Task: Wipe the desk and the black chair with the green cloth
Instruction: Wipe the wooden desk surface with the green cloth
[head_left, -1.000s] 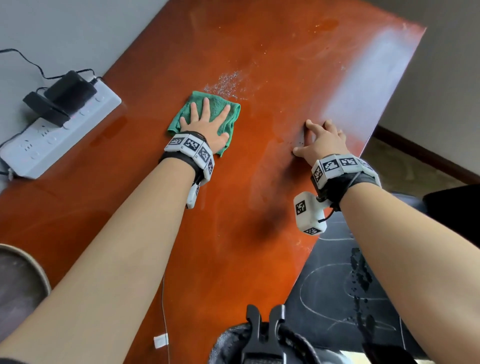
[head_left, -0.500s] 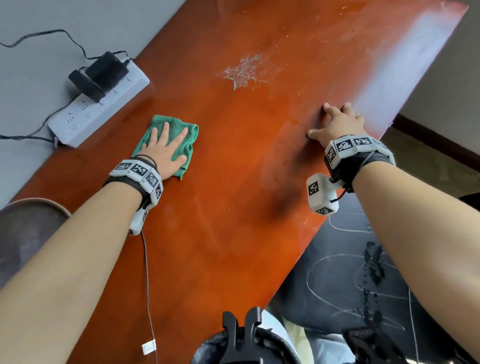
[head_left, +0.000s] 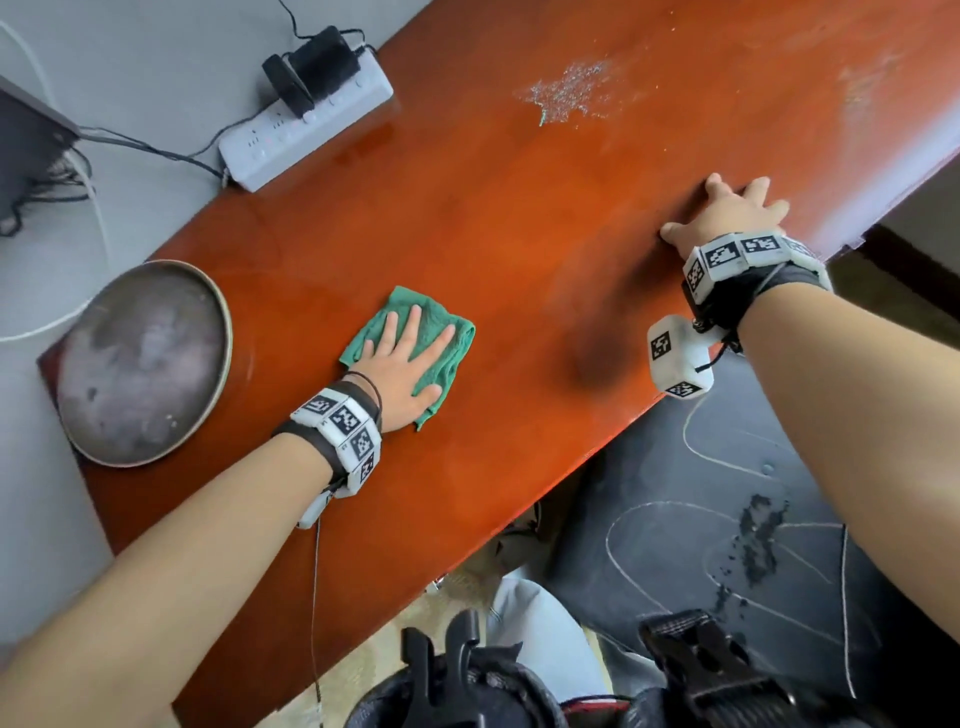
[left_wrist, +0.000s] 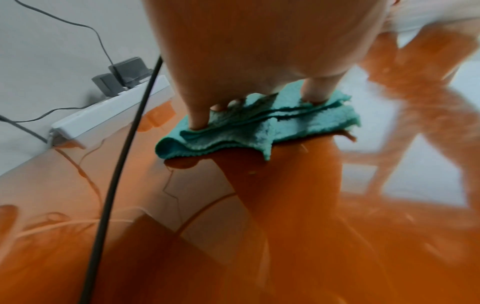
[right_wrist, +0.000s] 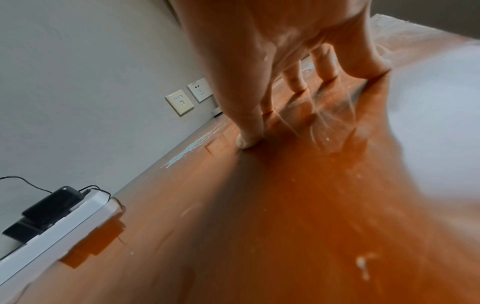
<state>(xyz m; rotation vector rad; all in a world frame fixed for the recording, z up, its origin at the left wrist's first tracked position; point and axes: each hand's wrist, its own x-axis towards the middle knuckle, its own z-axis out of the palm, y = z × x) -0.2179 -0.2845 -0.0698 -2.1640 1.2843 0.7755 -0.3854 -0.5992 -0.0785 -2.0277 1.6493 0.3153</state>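
Both my arms reach forward over the glossy red-brown wooden desk. My left hand lies flat with fingers spread, pressing the crumpled green terry cloth onto the desk near the round metal tray. My right hand rests on spread fingertips by the desk's right edge, above the black chair seat. Since a second ago, cloth and left hand have slid back toward me, away from the white powder patch; the right hand has stayed.
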